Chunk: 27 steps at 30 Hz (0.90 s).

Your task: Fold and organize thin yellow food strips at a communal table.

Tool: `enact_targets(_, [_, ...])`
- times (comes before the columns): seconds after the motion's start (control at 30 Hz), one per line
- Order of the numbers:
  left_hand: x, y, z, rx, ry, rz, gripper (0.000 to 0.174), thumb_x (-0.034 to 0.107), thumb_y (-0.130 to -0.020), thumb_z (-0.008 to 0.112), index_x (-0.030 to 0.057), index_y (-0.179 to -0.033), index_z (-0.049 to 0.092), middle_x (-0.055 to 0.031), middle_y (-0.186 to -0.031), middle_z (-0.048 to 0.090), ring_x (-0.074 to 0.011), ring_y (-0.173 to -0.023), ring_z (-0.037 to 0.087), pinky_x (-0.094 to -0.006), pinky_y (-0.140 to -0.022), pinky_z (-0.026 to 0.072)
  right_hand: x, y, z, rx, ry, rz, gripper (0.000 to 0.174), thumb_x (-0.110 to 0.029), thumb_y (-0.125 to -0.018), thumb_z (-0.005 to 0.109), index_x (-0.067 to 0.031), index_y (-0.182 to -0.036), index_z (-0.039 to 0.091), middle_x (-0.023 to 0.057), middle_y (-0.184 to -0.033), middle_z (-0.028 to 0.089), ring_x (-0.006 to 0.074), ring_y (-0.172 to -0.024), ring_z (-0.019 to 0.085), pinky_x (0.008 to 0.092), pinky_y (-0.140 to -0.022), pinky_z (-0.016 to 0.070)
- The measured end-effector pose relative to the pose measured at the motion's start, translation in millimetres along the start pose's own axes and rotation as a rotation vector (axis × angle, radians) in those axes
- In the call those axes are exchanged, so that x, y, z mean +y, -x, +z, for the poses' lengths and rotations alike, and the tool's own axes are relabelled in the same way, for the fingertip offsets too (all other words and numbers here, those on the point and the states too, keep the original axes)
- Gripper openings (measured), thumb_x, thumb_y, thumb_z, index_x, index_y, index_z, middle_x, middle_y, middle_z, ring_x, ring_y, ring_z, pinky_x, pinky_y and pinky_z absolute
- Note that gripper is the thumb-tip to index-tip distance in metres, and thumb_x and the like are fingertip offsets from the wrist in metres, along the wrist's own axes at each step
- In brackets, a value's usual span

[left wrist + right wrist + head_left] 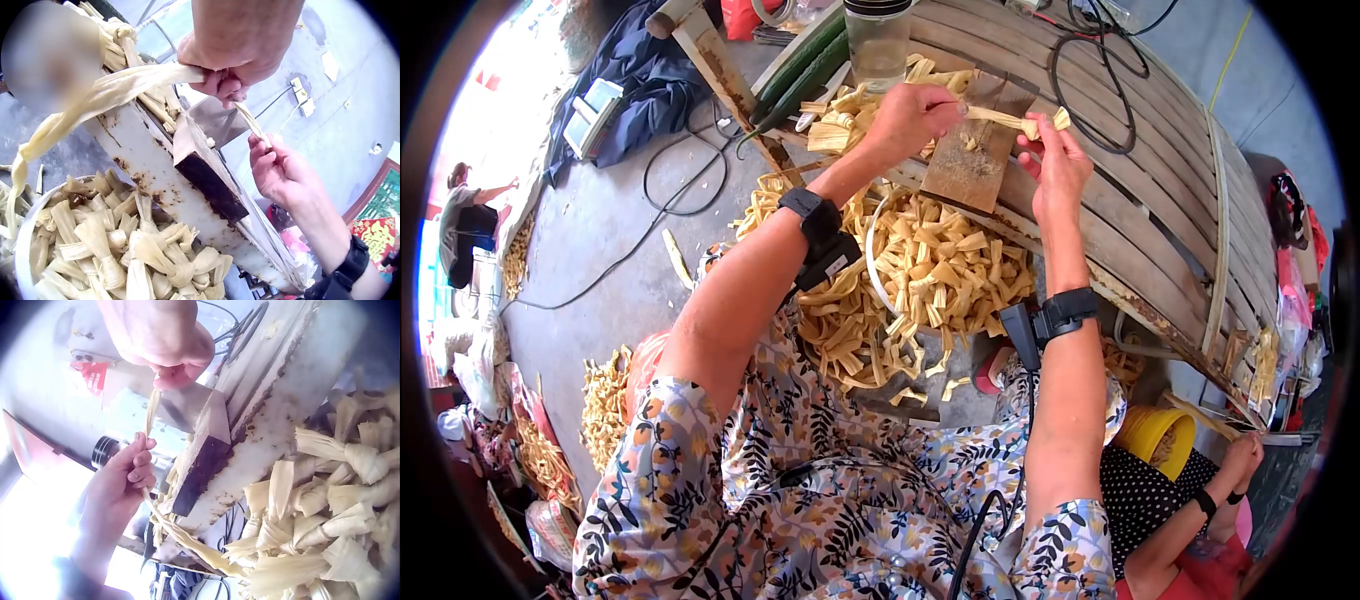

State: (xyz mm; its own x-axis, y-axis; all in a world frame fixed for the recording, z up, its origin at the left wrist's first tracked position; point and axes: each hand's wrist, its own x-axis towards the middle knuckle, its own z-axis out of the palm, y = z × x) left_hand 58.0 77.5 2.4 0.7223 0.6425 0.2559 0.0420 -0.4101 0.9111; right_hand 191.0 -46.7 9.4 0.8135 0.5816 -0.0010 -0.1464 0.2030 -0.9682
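A pale yellow strip (995,117) is stretched between both hands above a wooden block (960,185). My left hand (915,122) pinches it, and a long loose length (125,87) trails from that hand in the left wrist view. My right hand (1062,172) pinches the other end between thumb and fingertips, where a flared tip (1061,118) sticks out. Below the hands, a white-rimmed container (872,255) is heaped with knotted yellow pieces (945,265). More loose strips (840,130) lie on the slatted bench beside the left hand.
The slatted bench (1160,150) has a rusty front edge. On it are cucumbers (810,70), a clear jar (877,50) and a black cable (1125,115). Another person's arms (1190,530) and a yellow bucket (1152,440) are at the lower right. Knots also lie on the floor.
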Motion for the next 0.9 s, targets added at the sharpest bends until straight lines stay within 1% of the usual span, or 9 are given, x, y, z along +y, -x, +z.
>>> enact_targets(0.13, [-1.5,-3.1,1.5,0.02,0.03,-0.008,0.02,0.02,-0.081,0.058,0.001,-0.078,0.064,0.0032,-0.058,0.051,-0.0031,-0.052,0.042,-0.0195,-0.046,0.0342,-3.4,-2.7,3.3,0.039,0.009,-0.025,0.018,-0.017,-0.082,0.057,-0.0004,-0.085,0.063,0.0049,-0.076,0.061,0.0098,-0.059,0.057,0.0187,-0.046,0.0426])
enact_targets(0.23, [-1.6,-6.1,1.2,0.039,0.011,0.042,0.022,0.021,-0.081,0.058,0.0004,-0.078,0.064,0.003,-0.058,0.051,-0.0035,-0.054,0.043,-0.0202,-0.046,0.035,-3.0,-5.9,3.9,0.035,-0.022,-0.036,0.017,-0.016,-0.082,0.057,-0.0002,-0.085,0.063,0.0051,-0.076,0.062,0.01,-0.059,0.057,0.0187,-0.046,0.0424])
enact_targets(0.5, [-11.4,-16.9,8.6,0.076,-0.028,0.047,0.023,0.022,-0.08,0.059,0.0,-0.077,0.064,0.0017,-0.055,0.051,-0.0037,-0.052,0.044,-0.021,-0.045,0.0351,5.2,-16.5,1.7,0.041,-0.046,-0.026,0.017,-0.015,-0.082,0.057,0.001,-0.086,0.062,0.0063,-0.077,0.062,0.0102,-0.059,0.057,0.0188,-0.047,0.0433])
enact_targets(0.6, [-26.9,-20.8,16.2,0.109,-0.039,0.032,0.022,0.021,-0.08,0.06,0.0001,-0.076,0.064,0.0013,-0.055,0.052,-0.0042,-0.051,0.044,-0.0215,-0.045,0.0354,20.6,-22.2,0.3,0.066,-0.035,-0.007,0.016,-0.013,-0.081,0.057,0.0023,-0.083,0.063,0.0064,-0.073,0.061,0.0101,-0.055,0.056,0.0195,-0.045,0.0422])
enact_targets(0.63, [-33.1,-20.5,19.3,0.123,-0.045,0.02,0.022,0.021,-0.08,0.06,0.0002,-0.075,0.064,0.0012,-0.055,0.052,-0.0044,-0.051,0.045,-0.0216,-0.045,0.0356,27.8,-24.0,-1.7,0.072,0.04,-0.002,0.016,-0.012,-0.081,0.057,0.0028,-0.082,0.063,0.0061,-0.071,0.061,0.0101,-0.054,0.056,0.0199,-0.045,0.0417])
enact_targets(0.7, [-37.8,-17.1,18.1,0.179,-0.221,0.028,0.019,0.02,-0.08,0.06,0.0011,-0.075,0.063,0.0019,-0.056,0.052,-0.0044,-0.051,0.046,-0.0206,-0.045,0.0363,34.6,-23.2,-6.3,0.085,0.192,0.004,0.016,-0.011,-0.079,0.057,0.0038,-0.08,0.062,0.0056,-0.066,0.059,0.0101,-0.05,0.055,0.0207,-0.044,0.0406])
enact_targets(0.73, [-39.1,-14.5,17.2,0.204,-0.309,0.035,0.018,0.019,-0.08,0.06,0.0015,-0.075,0.063,0.0023,-0.056,0.052,-0.0044,-0.051,0.046,-0.0201,-0.045,0.0366,34.5,-21.9,-13.3,0.149,0.244,-0.041,0.016,-0.01,-0.078,0.058,0.0045,-0.076,0.062,0.0045,-0.06,0.057,0.01,-0.047,0.054,0.0216,-0.043,0.0394])
enact_targets(0.83, [-22.4,-9.4,4.3,0.179,-0.116,-0.036,0.016,0.017,-0.081,0.059,0.0027,-0.075,0.063,0.0027,-0.056,0.052,-0.0044,-0.05,0.046,-0.0183,-0.045,0.037,19.8,-11.7,-25.9,0.136,0.317,-0.068,0.015,-0.011,-0.077,0.058,0.0041,-0.076,0.062,0.0046,-0.059,0.057,0.0096,-0.048,0.054,0.021,-0.043,0.0391])
enact_targets(0.9, [-15.8,-1.1,-3.7,-0.027,0.088,-0.031,0.014,0.015,-0.084,0.056,0.0029,-0.081,0.061,0.0024,-0.058,0.052,-0.004,-0.048,0.043,-0.0173,-0.045,0.0365,-0.9,4.2,-23.2,-0.02,0.369,-0.002,0.02,-0.017,-0.078,0.061,0.003,-0.076,0.063,0.0039,-0.059,0.058,0.0087,-0.047,0.053,0.0204,-0.042,0.0387])
